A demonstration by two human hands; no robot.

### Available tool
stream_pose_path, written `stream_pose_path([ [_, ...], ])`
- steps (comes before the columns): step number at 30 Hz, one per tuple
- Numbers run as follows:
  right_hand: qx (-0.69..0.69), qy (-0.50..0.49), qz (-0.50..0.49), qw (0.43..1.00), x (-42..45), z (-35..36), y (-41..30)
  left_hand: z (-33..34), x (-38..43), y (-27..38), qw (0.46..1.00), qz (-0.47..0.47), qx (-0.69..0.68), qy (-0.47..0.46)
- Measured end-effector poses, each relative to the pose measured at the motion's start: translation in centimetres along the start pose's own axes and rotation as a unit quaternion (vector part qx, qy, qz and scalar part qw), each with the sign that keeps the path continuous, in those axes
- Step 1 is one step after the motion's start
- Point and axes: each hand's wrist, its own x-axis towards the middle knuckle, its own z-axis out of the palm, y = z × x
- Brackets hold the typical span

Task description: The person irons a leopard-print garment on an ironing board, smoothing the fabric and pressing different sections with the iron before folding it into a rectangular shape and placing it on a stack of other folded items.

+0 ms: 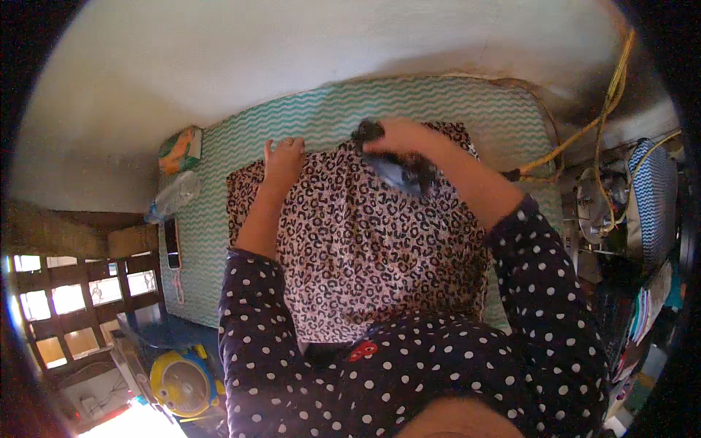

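Observation:
A leopard-print cloth (350, 241) is spread over a table cover with a teal and white zigzag pattern (306, 109). My right hand (397, 137) is closed around the dark handle of a clothes iron (402, 178), blurred, which sits on the cloth's upper right part. Towards the upper left edge of the cloth, my left hand (285, 156) lies palm down with its fingertips at the cloth's border. Nothing shows in its grasp. The cloth's near end is partly hidden by my polka-dot top.
A yellow cord (569, 148) hangs at the right and reaches the table. Along the left edge are a clear plastic bottle (181, 191), a phone (172, 243) and an orange and green packet (182, 150). A yellow and blue fan (181, 383) stands at the lower left.

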Motion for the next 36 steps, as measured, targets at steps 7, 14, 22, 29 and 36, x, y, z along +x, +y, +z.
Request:
stream_pose_path([
  [7, 0.04, -0.1, 0.041, 0.993, -2.9, -0.6, 1.0, -2.0, -4.6, -2.4, 0.984, -0.175, 0.016, 0.008],
  [14, -0.022, -0.21, 0.023, 0.977, -18.5, 4.0, -1.3, 2.2, -18.0, -12.2, 0.93, -0.353, 0.068, 0.071],
  [22, 0.156, 0.075, 0.23, 0.958, -14.6, -2.8, 5.2, 4.7, -20.3, -14.8, 0.876, -0.413, -0.248, 0.011],
  [29, 0.164, 0.029, 0.191, 0.967, -11.5, -0.9, 3.9, 4.7, -20.0, -16.2, 0.874, -0.375, -0.305, -0.051],
  [36, 0.083, -0.091, 0.089, 0.988, -8.1, 5.9, -6.9, 3.6, -20.7, -15.8, 0.92, -0.291, -0.212, 0.153],
])
